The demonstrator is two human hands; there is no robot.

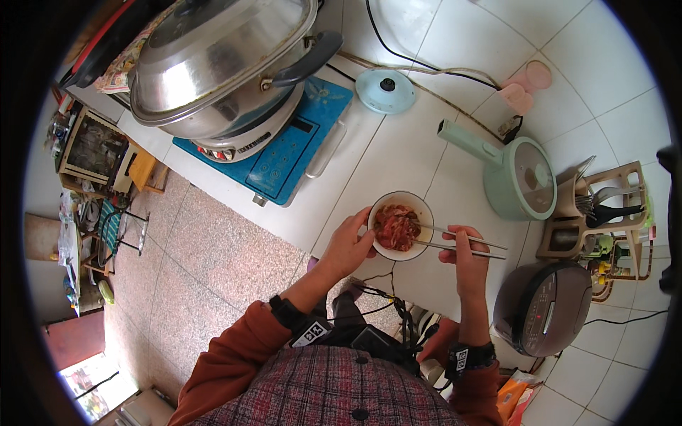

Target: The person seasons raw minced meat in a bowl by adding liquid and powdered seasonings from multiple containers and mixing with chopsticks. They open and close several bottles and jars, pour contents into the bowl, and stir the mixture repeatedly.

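Note:
A white bowl with a dark rim [428,216] stands near the front edge of the tiled counter. Raw red meat pieces [396,226] fill much of it. My left hand [349,245] grips the bowl's left side, with the thumb near the rim. In my right hand [465,257] is a pair of metal chopsticks [490,249], held apart, and their tips reach into the meat from the right. The tips themselves are partly lost among the meat.
Left, a large steel pot with a domed lid [227,64] sits above a blue induction cooktop [280,160]. A pale blue lid [386,91] lies behind. To the right are a green saucepan [522,181], a utensil rack [568,241] and a dark rice cooker [543,309].

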